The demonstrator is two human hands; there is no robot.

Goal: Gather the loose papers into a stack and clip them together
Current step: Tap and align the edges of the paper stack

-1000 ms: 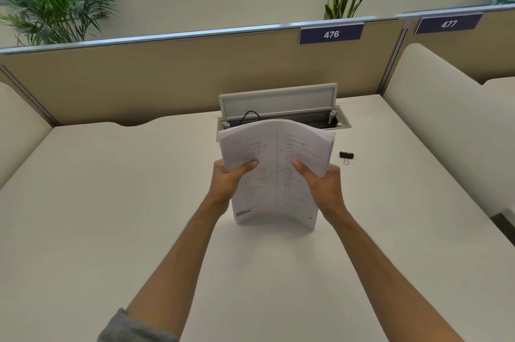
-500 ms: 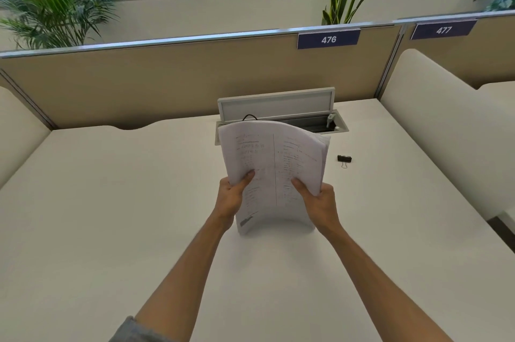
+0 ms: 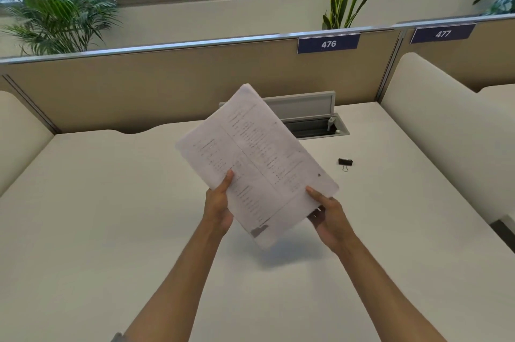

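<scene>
A stack of printed papers [image 3: 259, 163] is held above the white desk [image 3: 111, 216], tilted so its top leans to the left. My left hand [image 3: 218, 207] grips its left edge with the thumb on the front page. My right hand [image 3: 328, 216] holds its lower right corner, thumb on top. A small black binder clip [image 3: 345, 162] lies on the desk to the right of the stack, apart from both hands.
An open cable box with a raised grey lid [image 3: 309, 106] is set into the desk behind the papers. Beige partition panels [image 3: 167, 85] close off the back, with cushioned dividers [image 3: 434, 129] on the right and left. Plants stand beyond the partition.
The stack stood upright on the desk with both hands at its sides; now it is lifted off the desk and turned counter-clockwise, and my right hand has slid to its lower corner.
</scene>
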